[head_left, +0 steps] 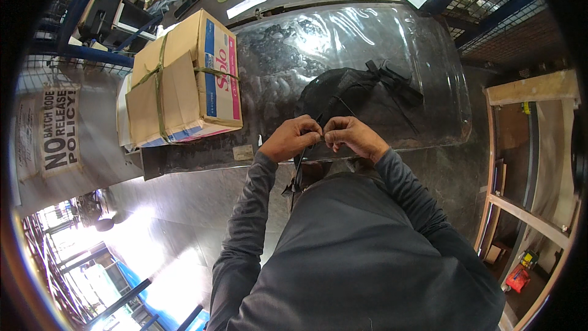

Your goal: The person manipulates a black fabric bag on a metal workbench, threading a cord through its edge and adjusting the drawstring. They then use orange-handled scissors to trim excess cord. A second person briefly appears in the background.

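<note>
Narrow black fabric strap (298, 163) is pinched mid-frame by the left hand (291, 139); right hand (355, 137) is pinched closed too, on what can't be told. Slipping could be caused by fingertip-only hold, tbh.

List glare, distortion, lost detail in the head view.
Head view, top centre: white glare streaks the clear plastic sheet; head view, lower left: light blows out the grey floor; head view, right: fisheye bends the tan wooden frame; head view, centre: the black mesh-like fabric bundle loses detail, and what the bare left grip and right grip pinch is too small to tell.
</note>
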A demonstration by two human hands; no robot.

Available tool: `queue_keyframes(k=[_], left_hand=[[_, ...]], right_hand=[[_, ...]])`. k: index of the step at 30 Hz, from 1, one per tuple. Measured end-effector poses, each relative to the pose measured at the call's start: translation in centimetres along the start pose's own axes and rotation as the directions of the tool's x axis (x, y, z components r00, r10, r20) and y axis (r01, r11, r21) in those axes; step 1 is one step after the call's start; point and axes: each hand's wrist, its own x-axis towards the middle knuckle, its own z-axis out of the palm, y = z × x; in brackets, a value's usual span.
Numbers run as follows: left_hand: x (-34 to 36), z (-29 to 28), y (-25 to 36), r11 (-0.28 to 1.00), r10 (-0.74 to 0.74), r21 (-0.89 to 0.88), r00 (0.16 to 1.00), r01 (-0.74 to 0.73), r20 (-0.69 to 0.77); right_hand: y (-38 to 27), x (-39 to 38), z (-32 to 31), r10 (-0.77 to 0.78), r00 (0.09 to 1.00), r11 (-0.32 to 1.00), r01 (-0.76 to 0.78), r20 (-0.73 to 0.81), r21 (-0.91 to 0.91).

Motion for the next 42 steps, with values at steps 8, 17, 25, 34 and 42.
queue_keyframes(k=[8, 17, 25, 34, 42], left_hand=[[0.16, 0.66, -0.04, 0.959, -0.136, -0.251, 0.991, 0.134, 0.008], [0.04, 0.46, -0.22, 0.968, -0.086, -0.237, 0.996, 0.088, 0.017], [0.28, 0.57, -0.73, 0.969, -0.082, -0.232, 0.996, 0.090, 0.041], [0.18, 0.70, -0.65, 0.967, -0.055, -0.247, 0.998, 0.063, 0.038], [-0.04, 0.71, -0.10, 0.962, -0.131, -0.242, 0.991, 0.126, -0.007]], right_hand=[[-0.41, -0.35, 0.06, 0.022, 1.000, 0.995, -0.022, -0.006, 0.099], [-0.03, -0.70, -0.17, -0.025, 1.000, 0.990, 0.023, 0.017, 0.141], [-0.32, -0.56, -0.13, -0.018, 0.999, 1.000, 0.018, 0.031, 0.011], [-0.20, -0.36, -0.04, -0.036, 0.999, 0.999, 0.036, 0.009, -0.011], [-0.58, -0.56, 0.15, -0.031, 0.999, 0.999, 0.031, -0.026, -0.017]])
